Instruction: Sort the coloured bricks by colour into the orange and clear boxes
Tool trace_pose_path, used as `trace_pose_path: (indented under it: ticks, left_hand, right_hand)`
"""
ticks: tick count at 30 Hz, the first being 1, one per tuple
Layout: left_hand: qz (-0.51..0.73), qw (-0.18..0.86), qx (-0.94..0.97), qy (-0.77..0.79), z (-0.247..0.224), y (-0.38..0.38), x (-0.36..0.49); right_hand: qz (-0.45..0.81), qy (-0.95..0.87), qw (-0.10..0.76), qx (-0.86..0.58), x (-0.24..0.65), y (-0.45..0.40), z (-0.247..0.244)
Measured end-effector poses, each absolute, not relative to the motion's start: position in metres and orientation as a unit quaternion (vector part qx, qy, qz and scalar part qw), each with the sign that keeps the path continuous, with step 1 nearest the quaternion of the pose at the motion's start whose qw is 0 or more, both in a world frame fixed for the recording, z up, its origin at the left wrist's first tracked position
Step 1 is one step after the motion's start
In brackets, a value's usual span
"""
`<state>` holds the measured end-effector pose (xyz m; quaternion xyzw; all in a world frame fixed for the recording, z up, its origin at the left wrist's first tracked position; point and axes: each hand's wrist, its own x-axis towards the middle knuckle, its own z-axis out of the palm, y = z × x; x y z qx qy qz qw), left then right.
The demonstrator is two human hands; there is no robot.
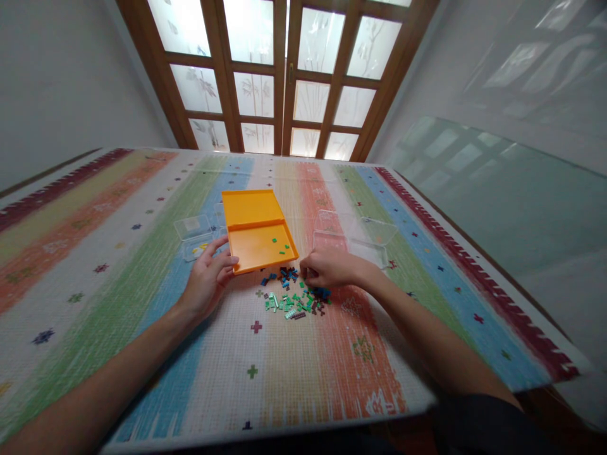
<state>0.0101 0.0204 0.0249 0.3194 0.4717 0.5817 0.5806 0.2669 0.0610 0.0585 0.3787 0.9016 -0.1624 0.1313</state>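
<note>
My left hand point(208, 275) grips the near left corner of an open orange plastic case point(251, 248), thumb over the edge. The case's lid is folded back, and its tray tilts slightly, with a few small green bricks point(274, 240) inside. Just right of the case, my right hand point(327, 266) is closed, its fingertips pinched together low at the edge of a loose pile. Whatever is between those fingers is hidden. The pile on the cloth mixes green toy bricks point(287, 303), dark blue bricks point(323, 292) and brown bricks point(298, 315).
Behind my left hand stands a clear plastic box point(193, 237) with yellow pieces in it. More clear open boxes point(374, 235) sit beyond my right hand. A striped tablecloth point(227, 366) covers the table, and wooden glazed doors point(284, 82) rise past the far edge.
</note>
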Motion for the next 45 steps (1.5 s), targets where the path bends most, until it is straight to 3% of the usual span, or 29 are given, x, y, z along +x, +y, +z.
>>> trace_pose_path:
  ticks: [45]
  left_hand:
    - [0.58,0.57,0.339,0.473,0.025,0.019,0.01]
  right_hand:
    - [-0.065,0.901,0.16,0.398,0.258,0.046,0.063]
